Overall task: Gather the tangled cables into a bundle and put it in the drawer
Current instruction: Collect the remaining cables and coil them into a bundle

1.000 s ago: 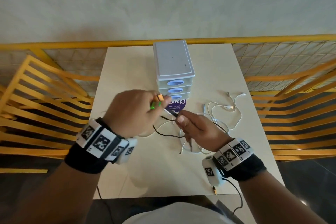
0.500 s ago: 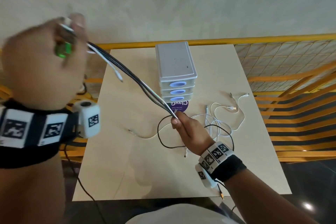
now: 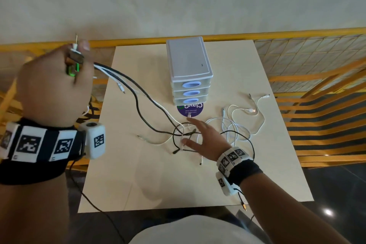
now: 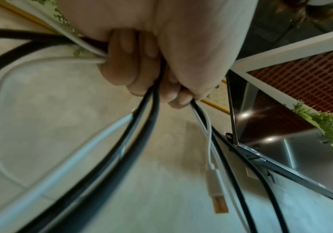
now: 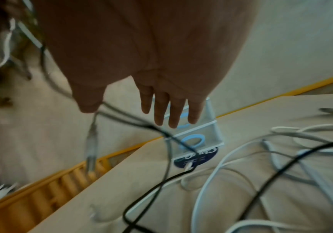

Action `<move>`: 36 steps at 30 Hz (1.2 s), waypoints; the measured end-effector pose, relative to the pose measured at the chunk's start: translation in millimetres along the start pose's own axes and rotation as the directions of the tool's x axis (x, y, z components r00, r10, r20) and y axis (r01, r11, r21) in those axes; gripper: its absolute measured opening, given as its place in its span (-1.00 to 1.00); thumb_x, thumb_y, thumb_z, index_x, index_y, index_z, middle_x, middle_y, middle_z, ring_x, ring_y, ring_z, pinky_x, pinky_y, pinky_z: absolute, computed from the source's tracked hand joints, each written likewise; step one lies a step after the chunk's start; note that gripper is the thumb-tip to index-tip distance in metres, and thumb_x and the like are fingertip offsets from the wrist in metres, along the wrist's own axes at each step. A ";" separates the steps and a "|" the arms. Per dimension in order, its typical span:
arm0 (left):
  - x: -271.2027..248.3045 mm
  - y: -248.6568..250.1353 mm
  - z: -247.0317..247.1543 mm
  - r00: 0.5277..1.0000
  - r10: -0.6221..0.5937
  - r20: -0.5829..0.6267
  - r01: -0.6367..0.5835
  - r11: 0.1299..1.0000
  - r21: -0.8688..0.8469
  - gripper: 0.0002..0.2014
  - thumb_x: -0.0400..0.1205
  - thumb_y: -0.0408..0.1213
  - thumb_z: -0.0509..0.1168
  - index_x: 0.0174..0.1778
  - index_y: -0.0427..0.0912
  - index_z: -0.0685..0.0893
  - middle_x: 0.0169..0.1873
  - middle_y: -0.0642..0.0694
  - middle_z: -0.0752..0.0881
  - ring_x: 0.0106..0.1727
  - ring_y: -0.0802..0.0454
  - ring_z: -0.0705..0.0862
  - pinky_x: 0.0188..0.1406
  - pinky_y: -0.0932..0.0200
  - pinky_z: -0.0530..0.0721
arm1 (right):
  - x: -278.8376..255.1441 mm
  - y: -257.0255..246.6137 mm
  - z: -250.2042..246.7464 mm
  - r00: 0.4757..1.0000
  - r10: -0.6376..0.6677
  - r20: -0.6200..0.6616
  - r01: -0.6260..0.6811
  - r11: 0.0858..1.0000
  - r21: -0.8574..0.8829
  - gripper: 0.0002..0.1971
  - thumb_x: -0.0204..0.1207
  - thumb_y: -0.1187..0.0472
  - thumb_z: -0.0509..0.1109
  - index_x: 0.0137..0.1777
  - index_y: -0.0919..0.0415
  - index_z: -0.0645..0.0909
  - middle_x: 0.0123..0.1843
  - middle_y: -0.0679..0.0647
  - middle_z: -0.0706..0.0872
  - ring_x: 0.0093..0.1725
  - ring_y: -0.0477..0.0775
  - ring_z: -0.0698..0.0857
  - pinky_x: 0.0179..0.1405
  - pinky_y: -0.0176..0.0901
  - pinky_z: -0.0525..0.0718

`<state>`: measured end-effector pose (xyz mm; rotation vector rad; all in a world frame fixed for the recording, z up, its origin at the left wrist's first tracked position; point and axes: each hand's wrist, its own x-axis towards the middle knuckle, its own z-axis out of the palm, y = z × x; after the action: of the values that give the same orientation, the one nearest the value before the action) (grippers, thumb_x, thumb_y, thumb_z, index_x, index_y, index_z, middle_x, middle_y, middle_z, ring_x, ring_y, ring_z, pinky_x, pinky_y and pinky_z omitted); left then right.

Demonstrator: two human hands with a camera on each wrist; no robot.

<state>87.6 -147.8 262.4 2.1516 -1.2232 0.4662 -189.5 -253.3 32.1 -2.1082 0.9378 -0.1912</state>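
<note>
Left fingers (image 4: 129,63): curled tight round several black and white cables (image 3: 126,77), raised left of the desk (image 3: 138,184).
Right fingers (image 5: 161,113): spread straight, nothing held; strands pinched half a second ago have been released.
Tangle (image 3: 233,130): mostly loose on the desk.
Drawer unit (image 3: 189,69): all drawers closed.
Meaning: more slack must be gathered.

My left hand (image 3: 53,87) is raised high at my left, fingers (image 4: 129,63) curled into a fist. My right hand (image 3: 206,140) is low, fingers (image 5: 161,110) straight and spread.
</note>
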 end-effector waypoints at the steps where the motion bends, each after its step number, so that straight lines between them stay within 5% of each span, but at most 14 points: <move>1: -4.7 0.7 1.1 1.000 0.009 0.022 -0.009 1.000 0.026 -0.57 0.82 0.26 -0.06 -0.21 0.06 0.39 -0.48 -0.25 0.54 -0.46 -0.35 0.51 -0.32 -0.18 0.59 | -7.9 9.9 -7.5 0.997 0.026 -0.077 -0.023 0.999 0.047 -0.30 0.57 -0.25 0.43 0.66 -0.08 0.35 0.57 -0.08 0.55 0.52 -0.09 0.50 0.53 -0.15 0.41; 3: -10.5 -11.1 5.2 0.996 0.025 0.084 -0.030 0.998 0.060 -0.44 0.83 0.25 -0.05 -0.30 -0.12 0.34 -0.52 -0.29 0.50 -0.50 -0.35 0.50 -0.37 -0.21 0.59 | -25.9 31.6 -27.7 0.963 0.114 -0.245 -0.087 0.989 0.120 -0.48 0.60 -0.15 0.44 0.51 -0.07 0.50 0.39 -0.10 0.67 0.35 -0.14 0.63 0.39 -0.19 0.54; 5: -13.3 -16.5 10.1 0.988 0.050 0.143 -0.063 0.994 0.089 -0.39 0.83 0.23 -0.04 -0.38 -0.18 0.34 -0.59 -0.26 0.44 -0.56 -0.31 0.45 -0.47 -0.18 0.55 | -44.9 63.9 -51.9 0.908 0.325 -0.265 -0.311 0.946 0.092 -0.78 0.64 -0.10 0.39 0.18 -0.05 0.63 0.06 -0.05 0.79 0.08 -0.01 0.77 0.14 -0.06 0.69; 7: -23.6 -19.9 14.7 0.972 0.085 0.218 -0.108 0.989 0.096 -0.38 0.84 0.21 -0.02 -0.41 -0.18 0.35 -0.64 -0.19 0.37 -0.61 -0.26 0.39 -0.55 -0.06 0.47 | -65.6 93.0 -68.8 0.828 0.544 -0.138 -0.554 0.831 -0.053 -0.66 0.65 -0.22 0.28 -0.03 0.05 0.65 -0.14 0.00 0.83 -0.03 0.18 0.81 -0.01 0.00 0.71; 10: -36.8 -16.6 25.1 0.957 0.104 0.270 -0.131 0.988 0.082 -0.43 0.82 0.14 0.09 -0.46 -0.13 0.36 -0.68 -0.10 0.32 -0.63 -0.22 0.36 -0.57 0.07 0.33 | -96.3 116.7 -65.7 0.737 0.669 0.098 -0.635 0.735 -0.239 -0.49 0.65 -0.35 0.21 -0.06 0.09 0.69 -0.18 -0.03 0.83 -0.13 0.05 0.82 -0.13 -0.13 0.66; 13: -53.3 -8.5 41.4 0.926 0.140 0.351 -0.169 0.984 0.054 -0.50 0.78 -0.01 0.26 -0.48 0.04 0.29 -0.70 0.07 0.23 -0.63 -0.12 0.27 -0.56 0.23 0.21 | -110.8 120.1 -40.0 0.744 0.658 0.113 -0.630 0.748 -0.209 -0.55 0.54 -0.42 0.32 0.00 -0.03 0.66 -0.11 -0.13 0.78 -0.10 -0.08 0.75 -0.02 -0.10 0.67; 17: -76.3 -18.4 69.8 0.837 0.181 0.516 -0.218 0.976 0.011 -0.57 0.79 0.02 0.22 -0.43 0.01 0.52 -0.72 0.06 0.30 -0.65 -0.08 0.33 -0.61 0.26 0.20 | -95.1 117.0 -33.6 0.771 0.630 -0.087 -0.635 0.772 -0.033 -0.69 0.65 -0.25 0.33 -0.02 -0.01 0.62 -0.17 -0.06 0.75 -0.07 0.09 0.73 -0.10 -0.13 0.52; 22: -93.6 -33.6 92.5 0.776 0.114 0.621 -0.177 0.983 0.041 -0.59 0.75 0.14 0.13 -0.27 0.02 0.67 -0.68 0.01 0.49 -0.60 0.03 0.48 -0.61 0.21 0.28 | -53.4 151.1 -81.9 0.715 0.645 -0.268 -0.634 0.761 0.138 -0.70 0.68 -0.18 0.30 0.03 0.05 0.64 -0.12 0.09 0.83 -0.05 0.22 0.80 0.06 0.05 0.72; 27: -100.3 -42.4 102.7 0.746 -0.019 0.666 -0.033 0.997 0.065 -0.49 0.72 0.26 -0.01 -0.20 0.02 0.69 -0.61 0.07 0.63 -0.50 0.08 0.63 -0.48 0.14 0.51 | -1.1 176.2 -144.9 0.696 0.678 -0.236 -0.664 0.733 0.148 -0.65 0.71 -0.17 0.23 0.10 0.12 0.60 -0.17 0.03 0.82 -0.23 0.06 0.80 -0.20 -0.03 0.70; 30: -109.5 -38.8 104.4 0.798 -0.054 0.601 -0.005 0.995 0.096 -0.52 0.76 0.20 0.06 0.14 0.03 0.81 -0.57 0.07 0.64 -0.45 -0.02 0.67 -0.45 0.12 0.54 | 25.5 184.3 -158.0 0.710 0.680 -0.181 -0.680 0.730 0.076 -0.59 0.73 -0.13 0.17 0.00 0.19 0.67 -0.12 0.12 0.84 -0.14 0.14 0.82 0.07 0.20 0.78; 32: -114.9 -28.2 105.2 0.835 -0.059 0.548 0.012 0.996 0.089 -0.55 0.77 0.16 0.10 0.26 0.00 0.79 -0.36 -0.02 0.77 -0.34 -0.12 0.70 -0.42 0.12 0.51 | 38.2 184.4 -157.1 0.722 0.673 -0.159 -0.677 0.735 0.038 -0.58 0.73 -0.10 0.16 -0.03 0.21 0.71 -0.09 0.19 0.85 -0.09 0.21 0.83 0.11 0.18 0.75; 34: -120.2 -13.4 108.6 0.866 -0.014 0.499 0.010 1.000 0.010 -0.60 0.77 0.11 0.14 0.11 -0.08 0.78 -0.31 -0.04 0.77 -0.37 -0.05 0.62 -0.45 0.20 0.40 | 48.9 184.3 -152.1 0.731 0.660 -0.173 -0.670 0.742 -0.005 -0.57 0.73 -0.08 0.18 0.05 0.26 0.73 -0.02 0.24 0.86 -0.01 0.27 0.82 0.11 0.09 0.70; 36: -124.4 2.1 112.2 0.874 0.015 0.486 0.014 0.998 -0.056 -0.60 0.80 0.15 0.13 -0.18 -0.04 0.61 -0.46 0.08 0.62 -0.45 0.01 0.54 -0.48 0.20 0.36 | 58.6 180.1 -142.5 0.756 0.616 -0.221 -0.640 0.767 -0.051 -0.59 0.71 -0.10 0.22 0.15 0.23 0.71 0.11 0.20 0.84 0.12 0.28 0.77 0.14 -0.02 0.62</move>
<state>22.6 -142.8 108.1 2.2934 -1.4775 -0.1319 -308.7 -452.9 -13.7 -1.7738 1.7672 0.0183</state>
